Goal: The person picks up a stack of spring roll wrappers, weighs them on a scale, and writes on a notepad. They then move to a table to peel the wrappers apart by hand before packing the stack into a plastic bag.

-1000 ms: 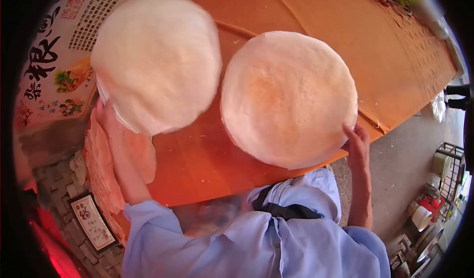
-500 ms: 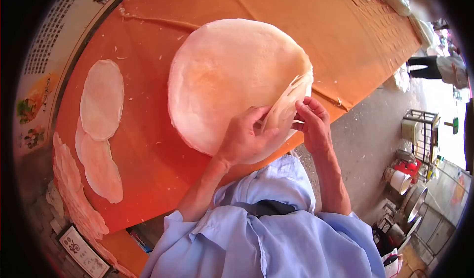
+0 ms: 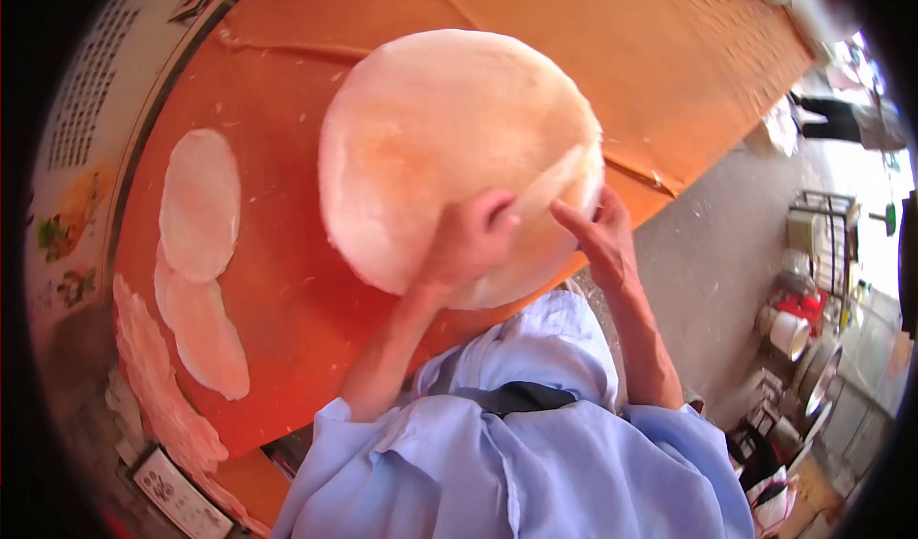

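Observation:
A thick round stack of thin, pale flatbread sheets [image 3: 421, 109] lies on the orange-covered table, a little right of centre. Along its right side the top sheet is turned up into a folded flap [image 3: 564, 177]. My left hand [image 3: 469, 247], blurred by motion, is closed over the near part of the stack with its fingertips at the flap's edge. At the right rim is my right hand [image 3: 609, 242]; its thumb lies over the sheet and its fingers curl at the edge, partly hidden.
Oval folded sheets [image 3: 201, 204] lie on the left of the table [image 3: 277, 348], near a long ruffled pile of sheets [image 3: 167, 386]. A framed sign [image 3: 177, 491] stands at the lower left. Right of the table are floor, a metal rack [image 3: 822, 242], pots [image 3: 789, 333] and a distant person [image 3: 851, 123].
My left hand has shifted slightly up and its fingers have curled tighter. My right thumb has moved left over the sheet. The raised flap lies flatter and smoother, and the view has shifted slightly.

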`<state>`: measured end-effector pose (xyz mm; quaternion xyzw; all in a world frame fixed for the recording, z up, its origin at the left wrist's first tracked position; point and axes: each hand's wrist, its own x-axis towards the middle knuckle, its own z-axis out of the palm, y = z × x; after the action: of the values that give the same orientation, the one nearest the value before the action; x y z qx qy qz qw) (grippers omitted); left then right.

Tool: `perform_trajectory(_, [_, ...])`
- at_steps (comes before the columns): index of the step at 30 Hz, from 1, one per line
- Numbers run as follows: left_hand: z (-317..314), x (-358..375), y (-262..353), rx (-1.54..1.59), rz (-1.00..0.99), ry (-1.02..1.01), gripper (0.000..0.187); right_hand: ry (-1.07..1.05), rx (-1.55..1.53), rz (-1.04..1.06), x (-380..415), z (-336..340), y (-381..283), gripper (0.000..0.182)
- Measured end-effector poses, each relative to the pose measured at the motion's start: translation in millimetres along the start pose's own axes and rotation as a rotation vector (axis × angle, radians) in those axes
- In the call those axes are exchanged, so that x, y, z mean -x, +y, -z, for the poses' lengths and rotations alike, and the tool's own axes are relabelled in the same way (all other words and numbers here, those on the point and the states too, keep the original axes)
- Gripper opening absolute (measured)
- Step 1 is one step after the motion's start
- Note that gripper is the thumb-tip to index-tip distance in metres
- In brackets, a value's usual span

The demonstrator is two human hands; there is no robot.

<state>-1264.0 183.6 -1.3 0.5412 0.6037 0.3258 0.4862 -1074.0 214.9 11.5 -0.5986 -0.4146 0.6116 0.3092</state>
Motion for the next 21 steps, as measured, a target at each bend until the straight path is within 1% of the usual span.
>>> perform_trajectory(2, [-4.2,-3.4,6.6,-0.399,-0.234,0.040,0.020,0.016,0.025,0.199,-9.7,0.1,24.1,0.041])
perform_trajectory(4, [15.2,-1.0,9.3,-0.234,-0.223,0.157,0.018,-0.026,-0.083,0.137,-9.6,1.2,25.6,0.041])
perform_trajectory(5, [26.7,1.2,11.6,-0.145,-0.232,0.203,0.018,-0.022,-0.076,0.112,-6.7,1.5,25.3,0.041])
perform_trajectory(7, [87.7,17.3,15.5,0.046,-0.150,0.279,0.015,-0.021,-0.049,0.066,-6.2,4.6,22.9,0.041])
perform_trajectory(8, [124.5,35.2,17.3,0.079,-0.017,0.347,0.017,-0.033,-0.031,0.045,-7.3,6.7,22.1,0.041])
perform_trajectory(9, [146.5,51.2,20.8,0.444,-0.093,0.500,0.020,-0.037,-0.015,0.022,-6.8,6.6,22.0,0.041])
perform_trajectory(10, [178.7,73.7,21.6,0.427,-0.068,0.613,0.027,-0.032,-0.032,0.031,-6.3,4.6,21.8,0.040])
perform_trajectory(11, [205.7,97.6,12.1,0.406,-0.131,0.788,0.031,-0.026,-0.047,0.041,-6.2,3.0,21.4,0.040])
perform_trajectory(12, [231.7,122.2,2.5,0.461,-0.137,0.880,0.035,-0.017,-0.062,0.049,-5.7,2.6,21.9,0.039])
perform_trajectory(14, [259.0,170.5,-14.9,0.555,-0.148,1.095,0.032,-0.030,-0.073,0.027,-7.0,6.3,25.3,0.038])
perform_trajectory(16, [284.6,225.3,-67.5,0.586,-0.002,1.226,0.037,-0.024,-0.130,-0.001,-5.2,2.6,24.1,0.036])
perform_trajectory(18, [295.5,277.9,-138.4,0.519,0.251,1.272,0.040,0.006,-0.234,-0.030,-1.4,-5.5,11.4,0.033])
perform_trajectory(20, [280.2,298.7,-193.2,0.021,0.305,1.346,0.043,-0.056,-0.393,-0.126,0.3,-2.3,-1.0,0.031])
perform_trajectory(21, [267.2,288.5,-191.6,-0.070,0.297,1.313,0.045,-0.080,-0.469,-0.174,1.4,0.5,-4.2,0.030])
